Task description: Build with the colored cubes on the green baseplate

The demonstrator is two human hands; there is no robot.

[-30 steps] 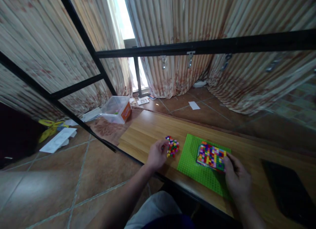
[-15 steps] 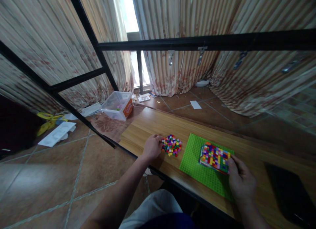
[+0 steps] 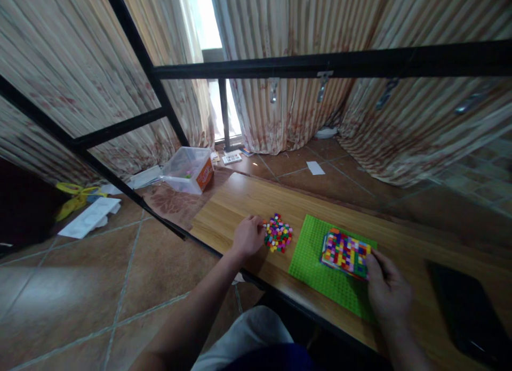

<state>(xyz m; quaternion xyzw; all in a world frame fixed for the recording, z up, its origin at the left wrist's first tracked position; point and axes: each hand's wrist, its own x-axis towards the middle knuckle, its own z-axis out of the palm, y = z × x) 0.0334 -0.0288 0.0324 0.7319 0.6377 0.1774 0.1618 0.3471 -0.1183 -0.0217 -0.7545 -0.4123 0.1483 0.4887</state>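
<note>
A green studded baseplate [image 3: 316,267] lies on the wooden table [image 3: 248,200]. A multicoloured block of small bricks [image 3: 344,252] sits on its far right part. My right hand [image 3: 387,290] rests at the block's right edge, fingers curled against it. A loose pile of small coloured bricks [image 3: 278,235] lies left of the plate. My left hand [image 3: 248,236] is at the pile's left side with fingers bent, the fingertips touching the bricks; I cannot see if it pinches one.
A dark flat object [image 3: 468,312] lies on the table's right end. On the tiled floor are a clear plastic box [image 3: 189,171], white papers [image 3: 90,219] and a yellow item [image 3: 74,198]. Black metal frame bars [image 3: 320,64] cross in front of curtains.
My left hand drew back to the pile's left edge, uncovering the bricks. The right hand stays at the block. The view shifted slightly.
</note>
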